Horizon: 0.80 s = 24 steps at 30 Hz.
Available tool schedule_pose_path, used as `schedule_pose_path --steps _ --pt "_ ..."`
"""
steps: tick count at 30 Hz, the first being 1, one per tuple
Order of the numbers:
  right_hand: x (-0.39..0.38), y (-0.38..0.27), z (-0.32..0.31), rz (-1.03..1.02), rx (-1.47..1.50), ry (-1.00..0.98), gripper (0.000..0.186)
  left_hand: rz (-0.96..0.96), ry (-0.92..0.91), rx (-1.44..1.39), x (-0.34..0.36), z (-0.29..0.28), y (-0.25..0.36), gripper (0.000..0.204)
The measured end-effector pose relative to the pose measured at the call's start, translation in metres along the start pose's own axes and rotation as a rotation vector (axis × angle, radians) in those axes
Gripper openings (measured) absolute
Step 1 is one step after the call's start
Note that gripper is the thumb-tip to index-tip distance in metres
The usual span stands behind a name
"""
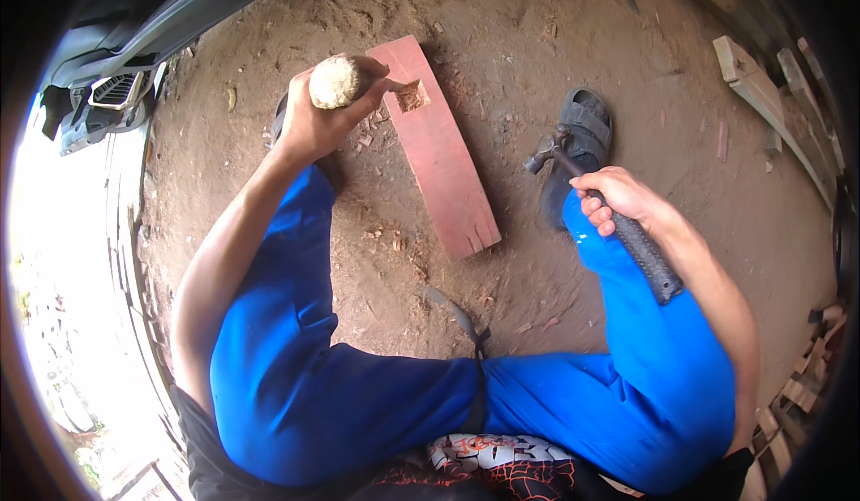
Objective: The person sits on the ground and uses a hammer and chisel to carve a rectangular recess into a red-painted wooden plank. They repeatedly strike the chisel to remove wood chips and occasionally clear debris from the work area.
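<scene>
My left hand (pixel 315 129) is closed around a chisel (pixel 334 82), seen nearly end-on by its pale, frayed wooden handle top; the blade is hidden. That hand is at the far left edge of a reddish wooden plank (pixel 443 165), beside a rough rectangular hole (pixel 413 96) cut in it. Lying on the ground between my feet, the plank has small splits at its near end. My right hand (pixel 620 196) grips a hammer (pixel 647 264) partway along its black textured handle. The hammer's metal head points away from me, above my right sandal, apart from the plank.
Wood chips (pixel 387 235) litter the dirt ground (pixel 528 277). My right foot wears a dark sandal (pixel 587 120). Boards (pixel 761 89) lie at the far right, and cut wood pieces (pixel 797 393) at the near right. Part of a dark vehicle (pixel 170 8) is at the far left.
</scene>
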State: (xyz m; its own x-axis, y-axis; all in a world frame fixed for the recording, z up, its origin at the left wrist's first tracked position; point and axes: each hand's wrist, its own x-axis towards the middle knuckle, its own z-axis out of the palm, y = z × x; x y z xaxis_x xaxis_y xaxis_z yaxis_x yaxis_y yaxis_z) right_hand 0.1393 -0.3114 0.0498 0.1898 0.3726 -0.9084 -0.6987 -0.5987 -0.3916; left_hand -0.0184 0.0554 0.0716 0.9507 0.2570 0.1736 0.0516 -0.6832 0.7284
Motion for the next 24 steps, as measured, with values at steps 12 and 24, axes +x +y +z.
schedule_pose_path --steps 12,24 --pt "0.002 -0.002 0.024 -0.099 -0.18 0.022 0.025 0.072 -0.023 -0.008 0.008 0.006 -0.005 0.02" --pt "-0.025 -0.15 0.115 -0.587 -0.531 -0.027 0.017 0.082 -0.084 -0.098 0.007 0.002 -0.014 0.023"
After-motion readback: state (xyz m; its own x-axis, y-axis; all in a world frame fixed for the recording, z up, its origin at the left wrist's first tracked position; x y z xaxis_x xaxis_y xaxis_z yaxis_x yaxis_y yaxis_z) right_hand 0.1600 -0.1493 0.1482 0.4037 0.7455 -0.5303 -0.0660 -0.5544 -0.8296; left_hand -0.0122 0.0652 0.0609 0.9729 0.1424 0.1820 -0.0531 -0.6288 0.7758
